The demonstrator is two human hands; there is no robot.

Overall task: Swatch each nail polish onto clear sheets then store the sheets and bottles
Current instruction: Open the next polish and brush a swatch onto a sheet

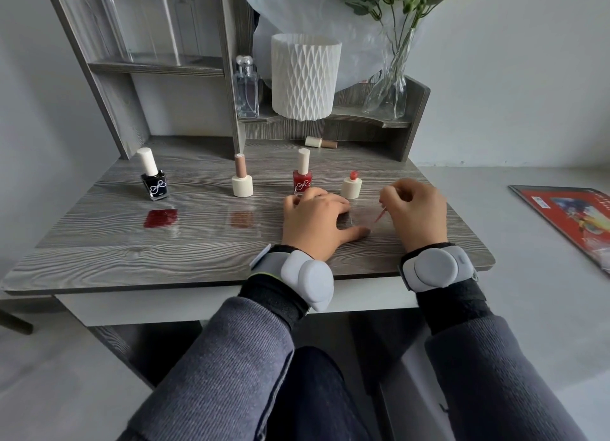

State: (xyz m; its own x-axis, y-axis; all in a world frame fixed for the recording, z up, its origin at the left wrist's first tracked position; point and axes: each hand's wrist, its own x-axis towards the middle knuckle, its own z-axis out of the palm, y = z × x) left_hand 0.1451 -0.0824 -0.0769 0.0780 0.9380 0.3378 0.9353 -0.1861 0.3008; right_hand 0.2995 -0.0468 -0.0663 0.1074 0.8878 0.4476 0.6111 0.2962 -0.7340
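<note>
Grey ribbed sleeves (227, 358) fill the foreground, each wrist strapped with a rounded grey device (308, 277). Beyond them, a grey wood-grain desk (115, 255) with a matching shelf unit (158, 67) stands against a pale wall. A red magazine (567, 216) lies off to the right. Along the desk stand a black polish bottle (154, 184), a tan bottle with a cream base (242, 180), a red polish bottle (302, 176) and a small cream open bottle (351, 187). A dark red swatch (160, 218) and a brown swatch (242, 218) lie before the first two. The left hand (315, 221) lies flat, fingers spread, pressing a clear sheet (358, 218). The right hand (417, 209), fingers curled, pinches a thin coral-tipped brush (380, 214) angled down over that sheet; whether the tip touches it cannot be told.
</note>
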